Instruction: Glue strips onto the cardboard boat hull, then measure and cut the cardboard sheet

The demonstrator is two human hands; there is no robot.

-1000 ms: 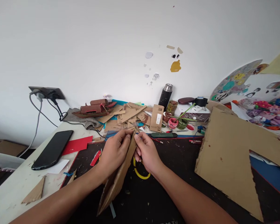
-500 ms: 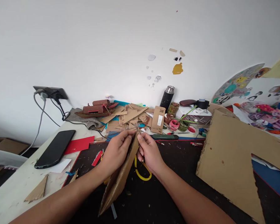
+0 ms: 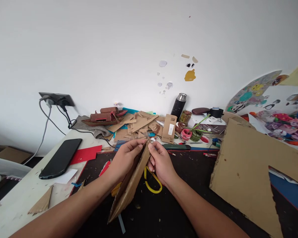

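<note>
A folded piece of cardboard (image 3: pixel 135 178) is held on edge between my two hands, its long side slanting down toward me. My left hand (image 3: pixel 126 157) pinches its far end from the left. From the right, my right hand (image 3: pixel 161 162) grips the same end, thumb against the cardboard and the other fingers curled. Below the hands lie yellow-handled scissors (image 3: pixel 154 190), partly hidden by the cardboard. A red ridged object (image 3: pixel 104 168) rests beside my left wrist, half covered by it.
A large cut cardboard sheet (image 3: pixel 240 165) covers the right side. To the left lie a phone (image 3: pixel 61 158) and red paper (image 3: pixel 86 154). Along the wall stand a model boat (image 3: pixel 104 118), cardboard scraps (image 3: pixel 141 124), a black flask (image 3: pixel 178 107) and open paint pots (image 3: pixel 186 134).
Both hands keep their grip on the cardboard's far end. The view has shifted slightly, and the cardboard's near end sits a little higher and further right in it.
</note>
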